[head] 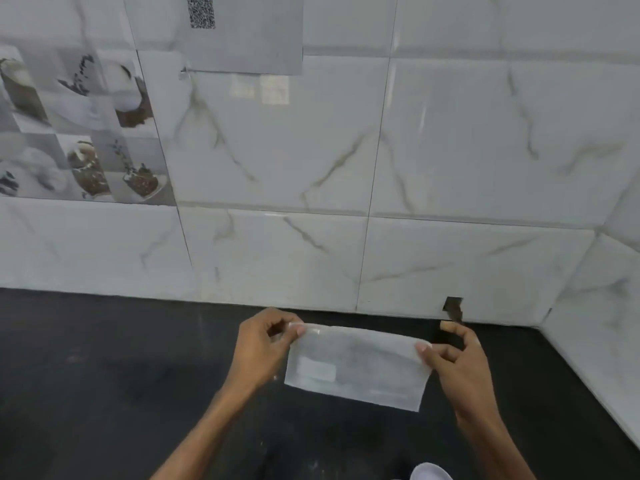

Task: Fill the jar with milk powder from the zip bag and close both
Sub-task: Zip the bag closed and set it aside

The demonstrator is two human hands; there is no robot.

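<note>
A flat, translucent zip bag [360,367] hangs in the air above the black counter, its zip edge on top. My left hand [258,348] pinches the bag's top left corner between thumb and fingers. My right hand [457,362] pinches the top right corner. The bag looks thin and nearly flat, with a pale label patch on its lower left. At the bottom edge of the view a white rounded thing [431,472] shows partly; I cannot tell whether it is the jar or its lid.
The black counter [104,375] runs to a marble-tiled wall [346,168] at the back and a side wall [606,341] at the right. A small dark hole [452,306] breaks the tile just above the counter.
</note>
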